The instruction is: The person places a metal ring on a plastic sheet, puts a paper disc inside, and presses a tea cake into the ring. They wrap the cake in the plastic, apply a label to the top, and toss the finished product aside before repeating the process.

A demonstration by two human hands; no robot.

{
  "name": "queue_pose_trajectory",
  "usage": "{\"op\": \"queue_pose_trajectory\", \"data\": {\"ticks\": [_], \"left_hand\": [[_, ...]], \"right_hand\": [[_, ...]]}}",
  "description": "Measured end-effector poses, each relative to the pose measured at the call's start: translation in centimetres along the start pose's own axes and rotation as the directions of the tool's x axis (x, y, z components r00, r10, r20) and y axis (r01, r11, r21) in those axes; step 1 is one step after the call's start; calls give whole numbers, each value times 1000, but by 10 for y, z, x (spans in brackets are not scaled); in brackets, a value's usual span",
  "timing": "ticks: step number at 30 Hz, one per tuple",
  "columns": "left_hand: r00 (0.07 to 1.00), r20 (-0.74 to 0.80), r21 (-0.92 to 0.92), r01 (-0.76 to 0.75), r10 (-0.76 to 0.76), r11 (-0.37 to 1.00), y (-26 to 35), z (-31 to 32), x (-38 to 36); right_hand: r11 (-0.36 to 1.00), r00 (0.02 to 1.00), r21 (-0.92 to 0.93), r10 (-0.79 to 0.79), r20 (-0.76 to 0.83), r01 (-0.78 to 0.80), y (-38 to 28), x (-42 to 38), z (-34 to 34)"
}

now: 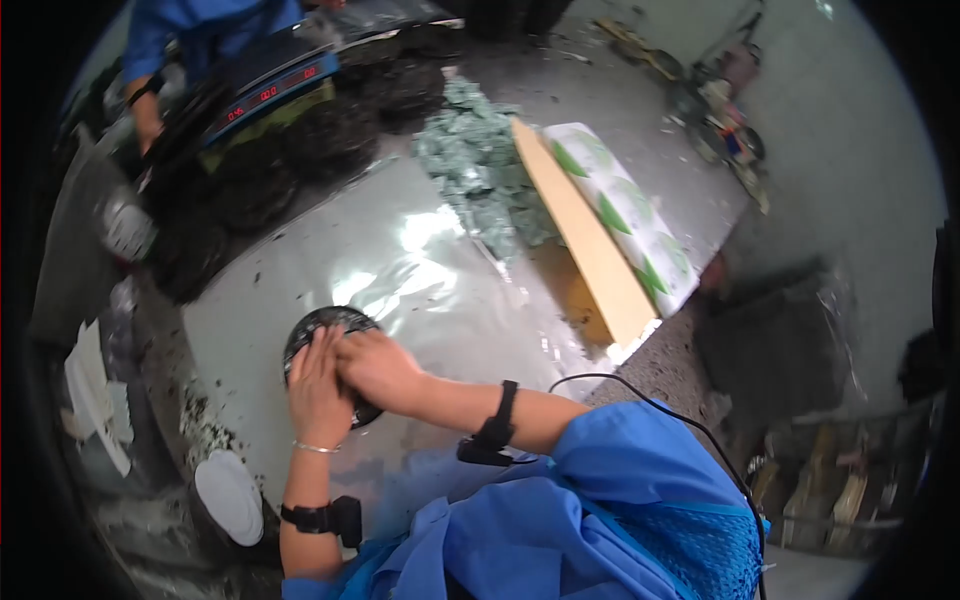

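Note:
A shiny black round object (330, 318), perhaps wrapped in plastic, lies on the metal tabletop (270, 270). My left hand (320, 388) rests on its near part with the fingers stretched out and laid flat. Beside it, my right hand (380, 372) is bent over the same object, its fingers curled and closed. The fingertips point down onto the black surface, so what they pinch is hidden. Both hands touch each other near the object's middle and cover much of it.
Crumpled green-grey film pieces (470, 150) are heaped beyond, beside a wooden board (580, 235) and a green-white roll (625, 220). A scale with red digits (268, 95) stands among dark lumps, near another person's arm (146, 115). A white disc (230, 497) lies at lower left.

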State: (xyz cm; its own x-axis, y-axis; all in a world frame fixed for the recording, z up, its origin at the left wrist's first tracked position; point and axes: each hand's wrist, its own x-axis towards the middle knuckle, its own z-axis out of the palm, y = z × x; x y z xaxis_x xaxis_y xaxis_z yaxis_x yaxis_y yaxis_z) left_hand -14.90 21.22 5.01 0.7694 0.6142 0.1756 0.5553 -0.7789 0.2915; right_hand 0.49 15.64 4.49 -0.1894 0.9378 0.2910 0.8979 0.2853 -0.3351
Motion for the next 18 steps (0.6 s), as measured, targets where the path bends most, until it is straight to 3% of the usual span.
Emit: {"op": "queue_pose_trajectory", "data": {"ticks": [2, 4, 5, 6, 7, 8, 9, 10, 12, 14, 15, 17, 18], "left_hand": [[998, 64, 47, 8, -11, 999, 7, -8, 2], [995, 94, 69, -37, 30, 997, 7, -8, 1], [994, 111, 111, -29, 17, 993, 6, -8, 2], [995, 102, 105, -31, 20, 994, 6, -7, 3], [994, 109, 103, -26, 15, 994, 5, -7, 2], [993, 121, 104, -20, 7, 994, 7, -8, 2], [990, 144, 101, -14, -1, 995, 10, -12, 2], [989, 148, 108, -3, -13, 994, 12, -14, 3], [989, 147, 96, -9, -5, 995, 14, -16, 3], [985, 171, 114, -23, 3, 993, 11, -15, 1], [986, 166, 114, -26, 7, 993, 10, -13, -1], [988, 152, 127, -40, 21, 991, 10, -14, 6], [987, 162, 117, -21, 2, 993, 12, -15, 6]], "right_hand": [[987, 996, 136, -84, 20, 80, 14, -12, -20], [909, 984, 416, 39, -176, 39, 43, -58, -79], [967, 938, 206, 208, -276, -154, 73, -93, -105], [933, 805, 23, 322, -499, -359, 113, -136, -119], [863, 630, 39, 398, -667, -503, 144, -173, -145], [687, 496, -65, 452, -742, -724, 182, -221, -158], [527, 403, -67, 555, -728, -847, 207, -266, -170], [480, 363, -24, 628, -688, -877, 216, -297, -176], [611, 571, -213, 482, -664, -763, 191, -291, -182], [420, 695, -557, 501, -516, -717, 147, -254, -170], [448, 775, -641, 465, -428, -623, 158, -265, -156], [255, 415, -362, 769, -486, -896, 212, -315, -163], [123, 164, -113, 829, -535, -986, 232, -314, -205]]}}
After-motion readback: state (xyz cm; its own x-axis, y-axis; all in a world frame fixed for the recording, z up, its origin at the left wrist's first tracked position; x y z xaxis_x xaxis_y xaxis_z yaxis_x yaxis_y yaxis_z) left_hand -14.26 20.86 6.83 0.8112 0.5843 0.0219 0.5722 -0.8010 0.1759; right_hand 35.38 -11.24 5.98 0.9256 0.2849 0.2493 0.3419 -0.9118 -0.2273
